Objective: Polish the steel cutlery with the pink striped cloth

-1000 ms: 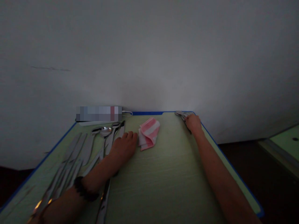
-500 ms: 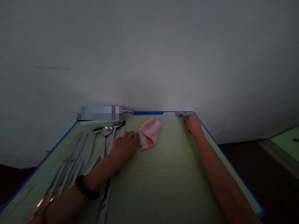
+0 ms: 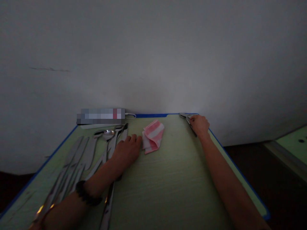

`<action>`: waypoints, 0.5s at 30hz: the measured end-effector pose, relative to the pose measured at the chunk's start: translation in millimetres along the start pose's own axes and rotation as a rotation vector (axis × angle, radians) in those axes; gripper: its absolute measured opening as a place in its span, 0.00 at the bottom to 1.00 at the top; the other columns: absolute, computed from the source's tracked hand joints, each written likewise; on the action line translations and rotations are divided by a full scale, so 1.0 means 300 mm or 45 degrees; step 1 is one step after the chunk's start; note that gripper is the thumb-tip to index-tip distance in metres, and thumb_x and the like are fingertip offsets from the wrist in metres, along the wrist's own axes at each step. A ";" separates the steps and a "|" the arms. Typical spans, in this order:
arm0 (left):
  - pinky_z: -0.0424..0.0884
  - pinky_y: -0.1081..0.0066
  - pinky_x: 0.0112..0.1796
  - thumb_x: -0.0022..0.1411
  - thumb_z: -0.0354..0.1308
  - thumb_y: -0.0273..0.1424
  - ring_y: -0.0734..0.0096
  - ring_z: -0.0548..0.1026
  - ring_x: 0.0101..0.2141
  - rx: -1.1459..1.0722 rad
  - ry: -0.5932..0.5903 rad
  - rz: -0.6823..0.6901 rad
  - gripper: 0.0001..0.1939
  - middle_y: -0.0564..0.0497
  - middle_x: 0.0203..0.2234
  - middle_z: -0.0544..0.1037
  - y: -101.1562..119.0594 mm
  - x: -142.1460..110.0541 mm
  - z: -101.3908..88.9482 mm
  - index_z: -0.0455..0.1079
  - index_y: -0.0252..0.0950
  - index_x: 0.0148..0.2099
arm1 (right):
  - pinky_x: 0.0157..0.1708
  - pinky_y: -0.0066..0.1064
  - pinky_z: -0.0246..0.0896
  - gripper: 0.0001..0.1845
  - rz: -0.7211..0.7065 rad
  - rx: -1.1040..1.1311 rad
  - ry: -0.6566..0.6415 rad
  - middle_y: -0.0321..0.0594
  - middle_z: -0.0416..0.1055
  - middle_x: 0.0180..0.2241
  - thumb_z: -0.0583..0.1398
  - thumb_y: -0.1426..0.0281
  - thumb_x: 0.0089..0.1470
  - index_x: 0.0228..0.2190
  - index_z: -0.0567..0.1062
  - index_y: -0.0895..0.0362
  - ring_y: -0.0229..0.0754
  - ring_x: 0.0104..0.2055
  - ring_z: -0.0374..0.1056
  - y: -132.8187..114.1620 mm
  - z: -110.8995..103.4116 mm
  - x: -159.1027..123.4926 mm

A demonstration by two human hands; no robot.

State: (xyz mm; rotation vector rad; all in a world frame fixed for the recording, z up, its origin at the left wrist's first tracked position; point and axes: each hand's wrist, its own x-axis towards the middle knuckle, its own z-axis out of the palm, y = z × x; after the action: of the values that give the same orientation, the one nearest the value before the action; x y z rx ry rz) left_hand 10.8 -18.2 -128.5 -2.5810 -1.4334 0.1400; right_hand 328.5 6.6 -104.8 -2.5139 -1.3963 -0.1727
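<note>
At the far right corner of the table lies a metal spoon (image 3: 183, 115), its bowl toward the wall and its handle slanting back toward me. My right hand (image 3: 200, 125) is closed at it, fingertips pinched along the spoon's upper part; whether a second piece lies under it I cannot tell. My left hand (image 3: 127, 149) rests palm down with its fingers stretched forward, holding nothing that shows. Just right of those fingers sits a folded pink-and-white striped cloth (image 3: 153, 136). Under and beside my left forearm are several pieces of cutlery, among them a shiny spoon (image 3: 109, 134).
Table knives (image 3: 73, 150) lie side by side on the left of the green table (image 3: 163, 191), which has a blue edge. A blurred-out box-like object (image 3: 100, 116) with a white cable (image 3: 130, 114) stands against the grey wall (image 3: 153, 57). Another green surface (image 3: 295, 142) is at right.
My right hand has shifted slightly right, showing more of the spoon's handle. My left hand and the cloth have stayed nearly the same; the view has moved a little.
</note>
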 end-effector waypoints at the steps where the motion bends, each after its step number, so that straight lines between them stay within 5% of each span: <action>1: 0.70 0.63 0.30 0.63 0.38 0.24 0.57 0.71 0.38 0.001 0.000 -0.002 0.15 0.40 0.40 0.69 0.000 0.001 0.001 0.63 0.32 0.46 | 0.36 0.34 0.63 0.14 -0.002 0.004 -0.002 0.46 0.75 0.37 0.55 0.66 0.51 0.37 0.78 0.49 0.47 0.39 0.71 0.001 0.001 0.002; 15: 0.70 0.62 0.31 0.63 0.38 0.23 0.57 0.71 0.39 -0.007 -0.017 -0.008 0.15 0.40 0.40 0.69 0.003 0.005 -0.003 0.63 0.32 0.46 | 0.38 0.34 0.63 0.13 -0.026 0.025 -0.012 0.42 0.75 0.37 0.57 0.63 0.50 0.36 0.78 0.48 0.46 0.40 0.70 0.003 0.021 -0.003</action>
State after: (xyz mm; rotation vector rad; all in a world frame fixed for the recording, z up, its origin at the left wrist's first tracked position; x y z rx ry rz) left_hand 12.4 -17.6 -127.7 -2.5847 -1.4479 0.1535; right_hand 328.8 7.0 -111.4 -2.4881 -1.4211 -0.1507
